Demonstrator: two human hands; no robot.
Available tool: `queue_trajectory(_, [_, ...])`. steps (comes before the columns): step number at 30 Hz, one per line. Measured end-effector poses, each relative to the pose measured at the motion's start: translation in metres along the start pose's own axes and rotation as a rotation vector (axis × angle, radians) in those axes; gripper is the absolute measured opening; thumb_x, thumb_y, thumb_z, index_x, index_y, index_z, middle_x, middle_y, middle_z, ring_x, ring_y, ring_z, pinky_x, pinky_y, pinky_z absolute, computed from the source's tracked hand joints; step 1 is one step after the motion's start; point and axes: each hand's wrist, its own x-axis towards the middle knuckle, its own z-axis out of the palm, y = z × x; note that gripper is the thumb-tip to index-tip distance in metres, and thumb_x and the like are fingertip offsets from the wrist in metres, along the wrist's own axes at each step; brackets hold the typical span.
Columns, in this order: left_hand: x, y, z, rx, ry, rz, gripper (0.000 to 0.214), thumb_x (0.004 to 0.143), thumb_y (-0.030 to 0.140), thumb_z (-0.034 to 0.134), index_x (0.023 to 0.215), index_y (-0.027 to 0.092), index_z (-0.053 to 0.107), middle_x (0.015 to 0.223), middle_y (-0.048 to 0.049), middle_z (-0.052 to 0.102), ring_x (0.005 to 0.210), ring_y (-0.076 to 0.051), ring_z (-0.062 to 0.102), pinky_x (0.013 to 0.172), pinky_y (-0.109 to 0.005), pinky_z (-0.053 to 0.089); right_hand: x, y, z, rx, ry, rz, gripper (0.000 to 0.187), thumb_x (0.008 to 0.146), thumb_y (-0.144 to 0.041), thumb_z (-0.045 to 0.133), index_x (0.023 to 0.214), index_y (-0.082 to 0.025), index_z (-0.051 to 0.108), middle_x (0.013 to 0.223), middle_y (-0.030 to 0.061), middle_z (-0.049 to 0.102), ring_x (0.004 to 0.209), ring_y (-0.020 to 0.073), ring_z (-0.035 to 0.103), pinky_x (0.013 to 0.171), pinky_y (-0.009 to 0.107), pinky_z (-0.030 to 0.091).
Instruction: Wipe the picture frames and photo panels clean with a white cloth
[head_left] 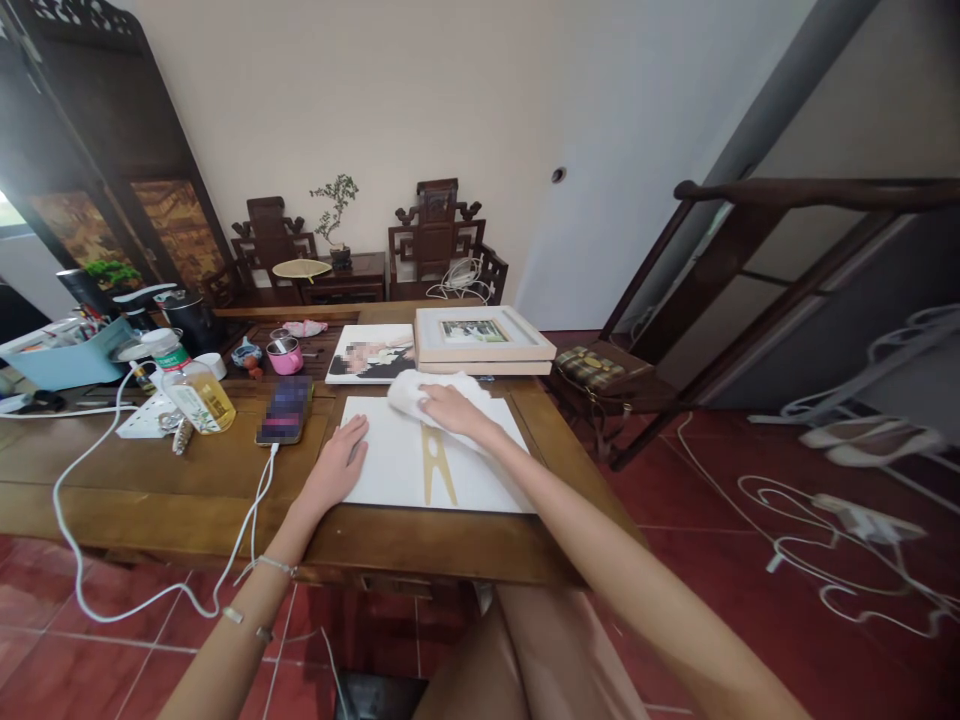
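A white flat panel (397, 465), the back of a frame with a tan wooden stand piece (437, 468) on it, lies on the wooden table (187, 480). My left hand (341, 462) rests flat on its left edge, fingers stretched out. My right hand (448, 408) presses a white cloth (411, 390) onto the panel's far edge, fingers curled over the cloth.
Behind the panel lie a photo print (373, 352) and stacked light frames (480, 340). To the left are a phone (285, 412) on a white cable (157, 595), an oil bottle (193, 388), a pink cup (285, 356) and a blue tray (67, 358). Dark chairs stand at the wall; cables lie on the red floor.
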Motion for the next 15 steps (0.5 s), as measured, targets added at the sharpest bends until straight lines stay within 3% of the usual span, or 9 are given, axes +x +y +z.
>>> queue_trajectory(3, [0.0,-0.001,0.001,-0.019,0.006,-0.005,0.045,0.09,0.029,0.038,0.128,0.013,0.053,0.14,-0.0147,0.047,0.135,-0.025,0.038,0.114,-0.049,0.024,-0.031,0.032,-0.012,-0.016,0.02,0.084,0.04,0.088,-0.018,0.032,0.115,-0.012,0.061,0.126,0.0129,0.06,0.119,0.0316,0.05,0.098,0.042,0.039])
queue_trajectory(6, [0.0,0.001,0.001,-0.008,0.001,-0.009,0.046,0.09,0.03,0.037,0.129,0.011,0.053,0.141,-0.0152,0.047,0.135,-0.025,0.037,0.114,-0.048,0.024,-0.073,0.046,-0.013,-0.035,0.001,0.133,0.041,0.087,-0.02,0.034,0.118,-0.012,0.059,0.133,0.0117,0.055,0.133,0.0333,0.034,0.105,0.045,0.032])
queue_trajectory(12, [0.0,0.004,0.0,0.056,0.0,0.001,0.046,0.091,0.028,0.035,0.128,0.01,0.054,0.14,-0.0156,0.047,0.135,-0.025,0.038,0.113,-0.048,0.025,-0.166,0.023,-0.013,0.048,-0.195,0.012,0.028,0.08,-0.018,0.04,0.095,-0.022,0.064,0.146,0.001,0.04,0.142,0.0289,0.013,0.108,0.046,0.029])
queue_trajectory(15, [0.0,0.005,-0.001,0.064,-0.003,0.006,0.045,0.091,0.028,0.035,0.128,0.012,0.054,0.14,-0.0138,0.048,0.135,-0.025,0.038,0.113,-0.048,0.025,-0.188,0.015,-0.023,0.104,-0.306,0.007,0.03,0.077,-0.018,0.043,0.096,-0.025,0.065,0.145,-0.001,0.041,0.142,0.0267,0.013,0.109,0.045,0.028])
